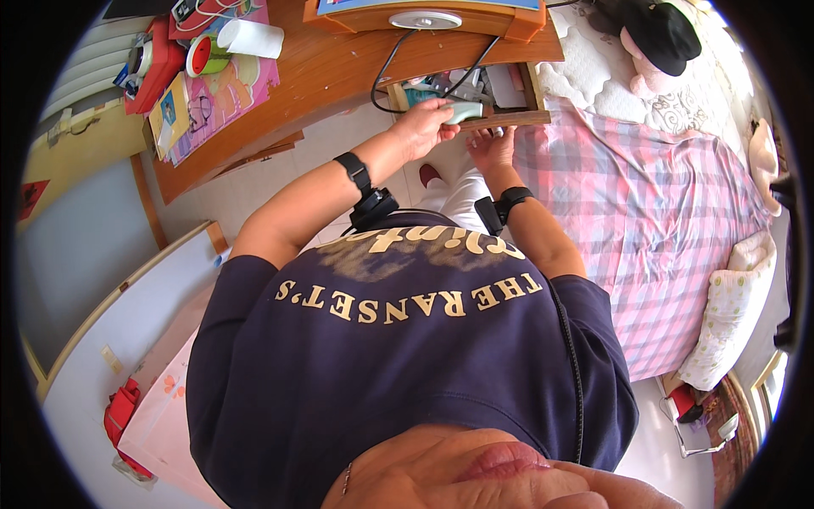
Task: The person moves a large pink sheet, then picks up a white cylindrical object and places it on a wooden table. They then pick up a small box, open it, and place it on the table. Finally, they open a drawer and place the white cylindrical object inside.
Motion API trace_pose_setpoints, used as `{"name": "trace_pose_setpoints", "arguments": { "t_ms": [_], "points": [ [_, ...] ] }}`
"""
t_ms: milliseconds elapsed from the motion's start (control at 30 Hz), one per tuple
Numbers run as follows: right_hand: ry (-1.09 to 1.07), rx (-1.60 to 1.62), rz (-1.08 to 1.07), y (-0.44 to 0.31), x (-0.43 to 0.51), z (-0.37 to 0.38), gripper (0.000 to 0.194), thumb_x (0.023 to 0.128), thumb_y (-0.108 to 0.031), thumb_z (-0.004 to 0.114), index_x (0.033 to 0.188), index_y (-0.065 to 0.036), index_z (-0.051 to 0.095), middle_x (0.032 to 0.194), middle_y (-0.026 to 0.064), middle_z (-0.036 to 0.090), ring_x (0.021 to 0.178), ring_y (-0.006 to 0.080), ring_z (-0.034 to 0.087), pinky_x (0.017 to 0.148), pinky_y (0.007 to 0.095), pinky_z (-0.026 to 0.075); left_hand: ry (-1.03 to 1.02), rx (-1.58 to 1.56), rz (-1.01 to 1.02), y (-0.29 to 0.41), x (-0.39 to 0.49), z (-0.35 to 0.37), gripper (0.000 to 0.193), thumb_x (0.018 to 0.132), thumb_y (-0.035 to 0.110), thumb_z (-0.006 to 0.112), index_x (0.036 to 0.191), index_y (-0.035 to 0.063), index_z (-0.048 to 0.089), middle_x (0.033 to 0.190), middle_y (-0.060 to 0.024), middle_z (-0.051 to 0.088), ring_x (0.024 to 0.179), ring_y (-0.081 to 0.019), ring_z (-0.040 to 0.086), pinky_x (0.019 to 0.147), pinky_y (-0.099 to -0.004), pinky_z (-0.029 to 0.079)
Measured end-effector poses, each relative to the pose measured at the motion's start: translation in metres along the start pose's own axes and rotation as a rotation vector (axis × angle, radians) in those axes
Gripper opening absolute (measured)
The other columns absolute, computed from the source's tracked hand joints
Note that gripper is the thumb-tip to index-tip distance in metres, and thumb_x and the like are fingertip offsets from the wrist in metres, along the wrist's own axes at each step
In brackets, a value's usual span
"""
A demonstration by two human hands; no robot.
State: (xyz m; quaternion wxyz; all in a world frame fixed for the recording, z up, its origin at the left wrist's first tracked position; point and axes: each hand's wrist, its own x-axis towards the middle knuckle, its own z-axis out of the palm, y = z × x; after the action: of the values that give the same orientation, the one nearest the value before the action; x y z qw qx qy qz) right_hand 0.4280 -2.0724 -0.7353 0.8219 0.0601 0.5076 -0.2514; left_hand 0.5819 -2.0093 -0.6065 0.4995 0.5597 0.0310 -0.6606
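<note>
My left hand [427,129] is closed around one end of a pale green handheld object [464,112], whose kind I cannot tell, above the front of a pulled-out wooden drawer [534,118]. Small items, a clear plastic piece [467,89] and a pale flat card or box [505,86] among them, lie inside the drawer. At the outside of the drawer front is my right hand [495,149], its fingers up against the lower edge; whether they grip it is hidden. A black cable [374,83] loops down from the desk past the drawer and my left hand.
The wooden desk [318,76] holds a white cup [251,38], a green and red cup [206,56] and a red box [152,70]. On the right is a bed with a plaid sheet [623,223] and a plush toy in a black hat [664,38]. A pink box [165,407] stands behind on the left.
</note>
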Motion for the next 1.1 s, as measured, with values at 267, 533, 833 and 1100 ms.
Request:
{"name": "trace_pose_setpoints", "arguments": {
  "t_ms": [267, 533, 833, 1100],
  "points": [
    [-0.005, -0.008, 0.016, -0.002, -0.005, 0.001, 0.062, 0.089, -0.069, 0.038, 0.124, -0.018, 0.045, 0.114, 0.0053, 0.057, 0.112, 0.0230, 0.049, 0.096, 0.0437, 0.030, 0.339, 1.100, 0.587, -0.014, 0.027, 0.021, 0.028, 0.086, 0.012, 0.056, 0.114, 0.0110, 0.059, 0.106, -0.0202, 0.064, 0.102, -0.0381, 0.059, 0.085, -0.0433, 0.048],
    [-0.005, 0.019, 0.035, -0.002, 0.000, -0.004, 0.054, 0.089, -0.065, 0.042, 0.112, -0.017, 0.047, 0.105, 0.0032, 0.057, 0.108, 0.0227, 0.050, 0.096, 0.0441, 0.030, 0.333, 1.353, 0.321, -0.020, 0.065, -0.001, 0.029, 0.087, 0.017, 0.051, 0.113, 0.0082, 0.059, 0.110, -0.0185, 0.064, 0.106, -0.0355, 0.059, 0.091, -0.0432, 0.047],
    [0.075, 0.047, 0.022, -0.002, -0.001, 0.002, 0.064, 0.091, -0.066, 0.038, 0.130, -0.015, 0.040, 0.121, 0.0096, 0.051, 0.116, 0.0308, 0.049, 0.105, 0.0543, 0.027, 0.203, 1.428, 0.171, -0.011, 0.050, 0.004, 0.056, 0.095, 0.044, 0.042, 0.125, -0.0030, 0.050, 0.121, -0.0291, 0.056, 0.114, -0.0421, 0.053, 0.097, -0.0441, 0.043],
    [0.160, -0.005, 0.114, -0.004, -0.013, 0.031, 0.054, 0.094, -0.056, 0.039, 0.128, -0.014, 0.044, 0.121, 0.0129, 0.050, 0.113, 0.0359, 0.049, 0.093, 0.0620, 0.040, 0.177, 1.423, 0.589, -0.015, -0.008, -0.012, 0.075, 0.091, 0.036, 0.055, 0.146, -0.0015, 0.021, 0.146, -0.0313, 0.025, 0.135, -0.0450, 0.027, 0.112, -0.0465, 0.023]
  ]
}}
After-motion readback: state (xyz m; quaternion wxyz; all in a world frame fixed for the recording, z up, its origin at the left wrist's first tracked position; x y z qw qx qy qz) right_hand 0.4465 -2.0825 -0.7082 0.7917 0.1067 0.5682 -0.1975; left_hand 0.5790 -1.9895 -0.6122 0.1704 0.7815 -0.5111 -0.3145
